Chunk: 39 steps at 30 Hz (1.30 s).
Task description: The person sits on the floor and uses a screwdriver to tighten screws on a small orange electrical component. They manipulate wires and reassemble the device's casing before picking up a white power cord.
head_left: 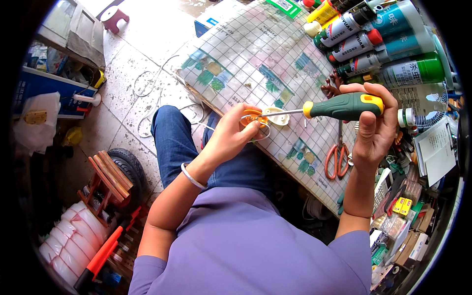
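My right hand is wrapped round the green and yellow handle of a screwdriver. The screwdriver's metal shaft points left, its tip at an orange plastic housing. Pinched in the fingers of my left hand, that small housing shows its inner side, and a white cable curves away beside it. Just right of it, on the table's cloth, lies a cream plastic shell. Whether the tip sits in a screw is too small to tell.
Red-handled scissors lie on the checked tablecloth below my right hand. Spray cans crowd the far right; small packages and tools fill the near right. Left on the floor are a wheel and a stool.
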Each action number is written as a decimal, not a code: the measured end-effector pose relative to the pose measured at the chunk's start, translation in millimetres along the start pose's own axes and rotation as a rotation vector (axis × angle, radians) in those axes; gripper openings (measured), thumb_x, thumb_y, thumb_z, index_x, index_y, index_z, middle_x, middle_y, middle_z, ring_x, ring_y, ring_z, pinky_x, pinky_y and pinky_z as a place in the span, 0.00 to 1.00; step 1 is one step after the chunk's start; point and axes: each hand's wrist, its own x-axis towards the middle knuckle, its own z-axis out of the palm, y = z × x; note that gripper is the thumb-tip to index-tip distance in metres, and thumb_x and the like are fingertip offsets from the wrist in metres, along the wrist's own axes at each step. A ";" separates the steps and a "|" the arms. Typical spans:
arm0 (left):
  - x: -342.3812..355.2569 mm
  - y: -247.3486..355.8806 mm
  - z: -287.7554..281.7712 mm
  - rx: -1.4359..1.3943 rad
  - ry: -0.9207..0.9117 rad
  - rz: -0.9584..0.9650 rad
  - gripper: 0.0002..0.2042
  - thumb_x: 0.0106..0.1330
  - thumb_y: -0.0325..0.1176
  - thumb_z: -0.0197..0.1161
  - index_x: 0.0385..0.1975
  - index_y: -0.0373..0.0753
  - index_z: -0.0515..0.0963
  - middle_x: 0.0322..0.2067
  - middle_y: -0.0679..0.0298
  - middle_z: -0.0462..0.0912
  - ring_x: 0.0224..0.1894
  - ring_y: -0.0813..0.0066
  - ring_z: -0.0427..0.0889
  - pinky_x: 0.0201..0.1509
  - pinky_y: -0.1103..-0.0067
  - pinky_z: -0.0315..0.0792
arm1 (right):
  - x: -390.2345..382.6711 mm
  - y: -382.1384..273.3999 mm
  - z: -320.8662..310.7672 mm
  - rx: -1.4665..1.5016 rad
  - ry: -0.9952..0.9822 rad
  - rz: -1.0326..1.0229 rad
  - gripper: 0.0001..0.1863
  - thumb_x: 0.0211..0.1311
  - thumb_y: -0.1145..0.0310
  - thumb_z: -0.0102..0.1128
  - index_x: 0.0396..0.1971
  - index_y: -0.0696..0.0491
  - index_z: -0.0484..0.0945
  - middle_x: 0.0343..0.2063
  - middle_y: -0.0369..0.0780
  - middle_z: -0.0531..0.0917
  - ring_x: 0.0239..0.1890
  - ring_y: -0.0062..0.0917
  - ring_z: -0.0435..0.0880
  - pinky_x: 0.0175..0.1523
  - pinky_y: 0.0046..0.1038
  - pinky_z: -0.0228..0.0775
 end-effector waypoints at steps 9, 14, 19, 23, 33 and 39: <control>0.4 -1.3 -0.5 0.020 -0.001 -0.002 0.12 0.69 0.26 0.56 0.49 0.31 0.70 0.40 0.59 0.80 0.36 0.75 0.84 0.42 0.80 0.78 | 5.5 -2.8 1.2 0.055 -0.027 0.046 0.27 0.69 0.52 0.56 0.56 0.57 0.65 0.43 0.45 0.81 0.34 0.13 0.74 0.37 0.14 0.66; 0.8 0.4 -0.6 0.022 -0.008 -0.008 0.11 0.69 0.26 0.56 0.49 0.31 0.70 0.40 0.58 0.80 0.36 0.75 0.84 0.42 0.79 0.78 | 7.4 -5.0 0.1 0.077 -0.064 0.038 0.26 0.69 0.53 0.56 0.56 0.57 0.65 0.43 0.45 0.81 0.37 0.15 0.76 0.42 0.16 0.70; 0.8 0.4 -1.0 0.015 -0.011 -0.011 0.12 0.69 0.26 0.56 0.49 0.30 0.70 0.40 0.58 0.80 0.36 0.75 0.84 0.42 0.79 0.78 | 14.4 -8.5 -0.2 0.064 -0.104 0.049 0.26 0.70 0.53 0.56 0.56 0.58 0.65 0.44 0.46 0.80 0.41 0.19 0.79 0.49 0.20 0.73; 1.1 2.3 -0.2 0.015 -0.008 -0.015 0.12 0.69 0.26 0.56 0.49 0.30 0.70 0.40 0.58 0.80 0.36 0.75 0.84 0.42 0.79 0.78 | 18.1 -7.2 -1.4 0.052 -0.101 0.075 0.25 0.70 0.53 0.55 0.55 0.57 0.66 0.43 0.44 0.81 0.40 0.16 0.78 0.45 0.17 0.72; 1.5 0.7 -0.5 0.010 0.000 -0.017 0.12 0.69 0.26 0.56 0.49 0.30 0.70 0.40 0.57 0.81 0.36 0.74 0.85 0.42 0.79 0.78 | 19.2 1.5 -1.4 0.039 -0.033 0.159 0.22 0.71 0.55 0.55 0.53 0.56 0.68 0.41 0.41 0.83 0.35 0.11 0.76 0.38 0.12 0.68; 2.0 -1.4 -0.8 -0.005 0.001 -0.015 0.12 0.69 0.27 0.56 0.49 0.30 0.70 0.40 0.57 0.81 0.36 0.74 0.84 0.42 0.79 0.78 | 20.8 4.3 -5.8 0.021 -0.051 0.202 0.21 0.71 0.55 0.55 0.52 0.56 0.69 0.42 0.40 0.83 0.36 0.12 0.76 0.38 0.12 0.68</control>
